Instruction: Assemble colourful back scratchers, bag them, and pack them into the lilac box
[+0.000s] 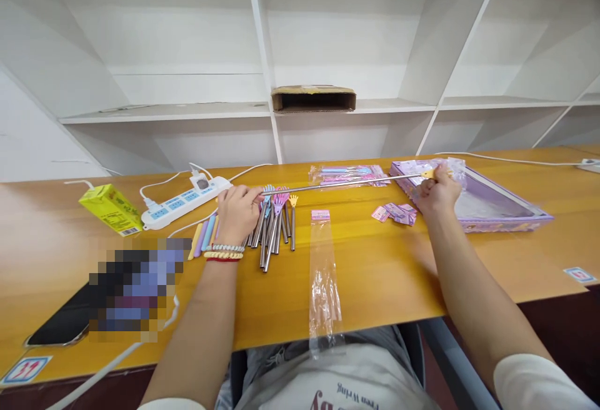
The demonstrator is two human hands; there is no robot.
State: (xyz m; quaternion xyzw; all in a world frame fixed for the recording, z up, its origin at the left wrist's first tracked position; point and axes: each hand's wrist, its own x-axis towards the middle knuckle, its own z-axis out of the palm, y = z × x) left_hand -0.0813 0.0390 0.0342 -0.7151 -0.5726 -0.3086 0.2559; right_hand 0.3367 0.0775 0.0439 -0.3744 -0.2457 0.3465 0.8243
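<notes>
A thin metal telescopic rod (337, 184) stretches almost level between my two hands. My left hand (238, 210) is closed on its left end, above a pile of metal rods (268, 244) with small blue, pink and yellow hand-shaped tips. My right hand (439, 192) grips the other end, where a yellow tip (428, 174) shows beside the fingers. Nearer me, a clear plastic sleeve (323, 272) with a pink header lies flat, its lower end over the table edge. Small purple cards (400, 213) lie left of my right forearm.
A purple tray box (506, 222) holding clear plastic stands at the right. Packaged items (347, 174) lie at the back. To the left are a power strip (185, 204), a yellow carton (110, 210), a phone (60, 319) and cables. A cardboard box (314, 99) sits on the shelf.
</notes>
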